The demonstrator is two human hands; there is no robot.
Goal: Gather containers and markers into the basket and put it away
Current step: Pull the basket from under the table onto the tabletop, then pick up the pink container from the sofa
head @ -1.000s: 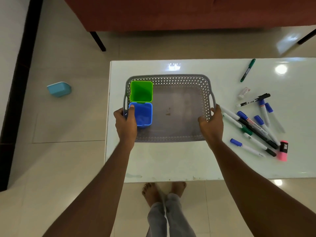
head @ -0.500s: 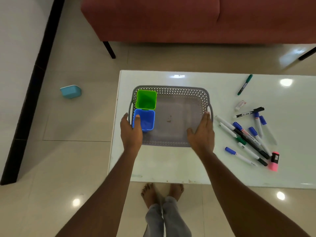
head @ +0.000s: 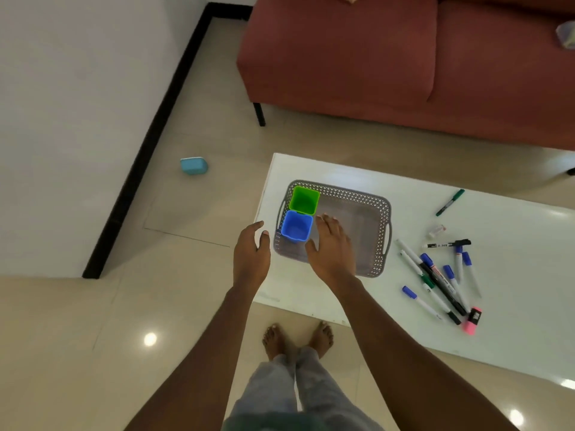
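A grey perforated basket rests on the white table near its left end. Inside it, at the left side, a green container stands behind a blue container. My left hand hovers open just left of the basket, off the table edge. My right hand is open over the basket's near part, holding nothing. Several markers lie loose to the right of the basket, with a green marker farther back and a pink highlighter nearest me.
A light blue container lies on the tiled floor to the left, near the wall. A red sofa stands behind the table. A small white cap or eraser lies among the markers. My bare feet are at the table's near edge.
Both hands have let go of the basket's sides and lifted off it. My right hand moved left over the basket. The camera has turned left and up.
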